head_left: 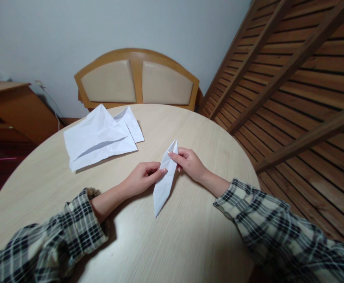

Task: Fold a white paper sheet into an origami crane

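Observation:
A narrow piece of folded white paper (163,186) is held between both hands above the round table. Its lower end comes to a point, and its upper end splits into two tips. My left hand (145,177) grips the left edge near the middle, thumb on top and fingers underneath. Higher up on the right side, my right hand (189,162) pinches the paper, its thumb lying across the face just below the split. The fingers behind the paper are partly hidden.
Creased white paper sheets (98,139) lie at the table's back left. The pale round table (189,236) fills the foreground. Behind it stands a padded wooden headboard (138,78). A slatted wooden panel (293,90) rises at right, and a wooden cabinet (27,114) stands at left.

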The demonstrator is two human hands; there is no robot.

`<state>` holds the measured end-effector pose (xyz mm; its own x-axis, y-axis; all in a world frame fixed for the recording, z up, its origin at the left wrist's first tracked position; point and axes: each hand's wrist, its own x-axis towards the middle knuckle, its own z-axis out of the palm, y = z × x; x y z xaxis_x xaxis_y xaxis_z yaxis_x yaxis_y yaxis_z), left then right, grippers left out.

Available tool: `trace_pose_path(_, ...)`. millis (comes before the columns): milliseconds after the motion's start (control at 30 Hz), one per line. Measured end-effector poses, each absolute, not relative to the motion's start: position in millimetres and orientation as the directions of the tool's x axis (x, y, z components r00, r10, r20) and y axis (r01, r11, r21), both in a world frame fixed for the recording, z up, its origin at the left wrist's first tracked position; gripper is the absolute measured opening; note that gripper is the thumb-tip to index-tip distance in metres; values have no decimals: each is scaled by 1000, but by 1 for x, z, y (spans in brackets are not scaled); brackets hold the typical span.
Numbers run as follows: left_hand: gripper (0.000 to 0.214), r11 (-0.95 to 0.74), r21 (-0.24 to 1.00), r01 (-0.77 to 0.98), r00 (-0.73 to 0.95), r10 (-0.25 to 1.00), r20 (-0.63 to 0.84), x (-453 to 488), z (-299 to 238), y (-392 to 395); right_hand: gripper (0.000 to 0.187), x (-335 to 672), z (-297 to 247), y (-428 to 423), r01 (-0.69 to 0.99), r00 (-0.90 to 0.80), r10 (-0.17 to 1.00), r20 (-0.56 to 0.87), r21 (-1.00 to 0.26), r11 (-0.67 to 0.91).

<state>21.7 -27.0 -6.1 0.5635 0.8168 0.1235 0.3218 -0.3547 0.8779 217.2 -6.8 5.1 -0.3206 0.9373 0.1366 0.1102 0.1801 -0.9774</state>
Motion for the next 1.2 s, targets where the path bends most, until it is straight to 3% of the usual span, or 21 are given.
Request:
trace_pose_path(367, 43, -380, 862, 335, 577, 806, 131, 21, -6, -27, 57, 220, 1, -3, 129, -224, 954, 200, -964, 232)
trace_pose_path(833, 44, -411, 837, 361, 593, 794, 134, 22, -5, -28, 49, 220, 4, -4, 101, -208, 956, 209, -967, 234)
trace_pose_path(1200, 43, -402, 845, 353, 600, 790, 125, 21, -5, -29, 54, 222, 3, -2, 61, -157, 962, 223, -970, 235)
